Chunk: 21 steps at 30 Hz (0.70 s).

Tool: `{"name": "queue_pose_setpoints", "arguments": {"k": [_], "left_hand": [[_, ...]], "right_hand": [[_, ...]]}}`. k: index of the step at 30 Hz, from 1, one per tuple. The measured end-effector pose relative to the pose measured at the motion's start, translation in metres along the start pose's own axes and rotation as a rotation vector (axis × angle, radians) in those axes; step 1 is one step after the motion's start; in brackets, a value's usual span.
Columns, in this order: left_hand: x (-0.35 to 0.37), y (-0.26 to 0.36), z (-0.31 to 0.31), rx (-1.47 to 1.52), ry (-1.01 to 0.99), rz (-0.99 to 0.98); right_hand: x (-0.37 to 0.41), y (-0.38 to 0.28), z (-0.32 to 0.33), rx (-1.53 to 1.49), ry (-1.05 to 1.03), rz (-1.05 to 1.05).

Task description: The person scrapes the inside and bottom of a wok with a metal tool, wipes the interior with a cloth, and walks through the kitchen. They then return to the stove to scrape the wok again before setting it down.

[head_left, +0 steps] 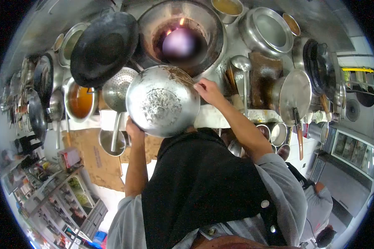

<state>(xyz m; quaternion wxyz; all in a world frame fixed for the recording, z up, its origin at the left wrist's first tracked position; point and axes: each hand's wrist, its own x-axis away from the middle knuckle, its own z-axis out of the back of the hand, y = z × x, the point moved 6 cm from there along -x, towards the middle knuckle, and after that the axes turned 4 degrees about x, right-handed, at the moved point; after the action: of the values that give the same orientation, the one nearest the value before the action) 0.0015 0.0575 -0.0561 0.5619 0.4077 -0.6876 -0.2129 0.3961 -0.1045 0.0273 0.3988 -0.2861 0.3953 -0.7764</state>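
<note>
A large steel bowl (pixel 160 103) is tipped with its scuffed underside towards me, between my body and the stove. My left hand (pixel 134 129) grips its lower left edge, fingers partly behind the metal. At the upper right, my right hand (pixel 209 91) pinches the rim. What the bowl holds, if anything, is hidden from me. Directly beyond it, flame glows in the wok burner (pixel 183 41). A perforated strainer (pixel 117 89) lies just left of the bowl, and a black wok (pixel 106 47) leans behind that strainer.
A pot of orange-brown liquid (pixel 80 101) stands at left. On the right are a ladle (pixel 242 64), a long-handled pan (pixel 295 97) and a steel pot (pixel 266 31). Several containers (pixel 278 134) sit below the counter edge. Another person (pixel 318 207) is behind me, lower right.
</note>
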Motion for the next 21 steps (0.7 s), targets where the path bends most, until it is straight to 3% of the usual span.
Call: {"name": "queue_pose_setpoints", "arguments": {"k": [3,6,12,15,19,21], "left_hand": [[0.005,0.003,-0.008,0.013,-0.004,0.0],[0.007,0.002,-0.009,0.045,-0.059,0.012],[0.008,0.005,-0.01,0.015,0.006,0.008],[0.015,0.009,-0.015,-0.003,-0.015,-0.026],[0.005,0.002,-0.007,0.05,0.002,-0.019],[0.004,0.002,-0.006,0.034,-0.028,-0.046]], "right_hand": [[0.0,0.025,0.002,0.005,0.045,-0.019],[-0.007,-0.023,-0.008,-0.011,0.009,0.138],[-0.006,0.006,0.007,0.071,0.041,0.073],[-0.009,-0.045,-0.003,0.022,0.02,0.25],[-0.009,-0.017,-0.011,-0.075,-0.045,0.08],[-0.007,-0.017,-0.008,-0.024,-0.005,0.104]]}}
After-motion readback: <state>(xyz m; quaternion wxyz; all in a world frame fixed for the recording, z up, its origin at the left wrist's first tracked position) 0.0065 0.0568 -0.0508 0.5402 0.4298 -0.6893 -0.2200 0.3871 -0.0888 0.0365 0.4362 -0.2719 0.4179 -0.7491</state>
